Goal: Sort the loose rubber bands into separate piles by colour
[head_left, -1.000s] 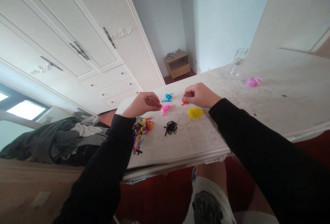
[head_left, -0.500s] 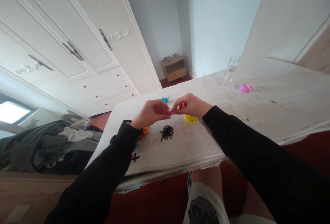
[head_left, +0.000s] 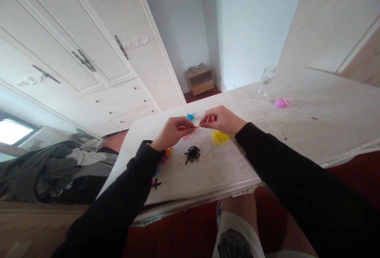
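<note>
Near the centre of the frame, you hold a thin red elastic band (head_left: 197, 127) between both hands, the left hand (head_left: 173, 133) and right hand (head_left: 223, 119) each pinching one end. Handling this single band looks like the step in hand; the next move calls for a light fingertip grip. Around it on the white worktop (head_left: 219, 167) lie a blue heap (head_left: 190, 116), yellow heap (head_left: 220, 137) and black heap (head_left: 192, 154). A clear glass jar (head_left: 266, 82) stands right of centre; a white wardrobe (head_left: 118, 12) fills the upper left, clothes (head_left: 74, 171) lower left.
</note>
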The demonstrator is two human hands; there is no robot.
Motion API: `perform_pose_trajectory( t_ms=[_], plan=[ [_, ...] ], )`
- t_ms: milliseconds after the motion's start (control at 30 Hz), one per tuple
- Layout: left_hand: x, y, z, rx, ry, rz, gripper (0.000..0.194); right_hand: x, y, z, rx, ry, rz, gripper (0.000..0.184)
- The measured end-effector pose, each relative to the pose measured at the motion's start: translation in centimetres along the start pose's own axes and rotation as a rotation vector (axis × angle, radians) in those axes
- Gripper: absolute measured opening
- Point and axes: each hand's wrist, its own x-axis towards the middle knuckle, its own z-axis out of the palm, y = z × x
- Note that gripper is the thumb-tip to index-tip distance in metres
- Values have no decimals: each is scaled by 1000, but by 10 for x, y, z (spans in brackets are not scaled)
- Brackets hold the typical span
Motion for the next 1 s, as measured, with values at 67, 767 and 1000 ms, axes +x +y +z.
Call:
perform_pose_trajectory(
  t_ms=[67,767,1000],
  plan=[
    [0,1,1,-18,-4,-22,14,0,0,-1,1,-6,2,22],
    [-3,6,8,20,61,5,16,0,-1,0,32,-23,37,23],
    [-1,1,6,-4,123,-9,22,2,-4,-2,-33,70,19,13]
  ],
)
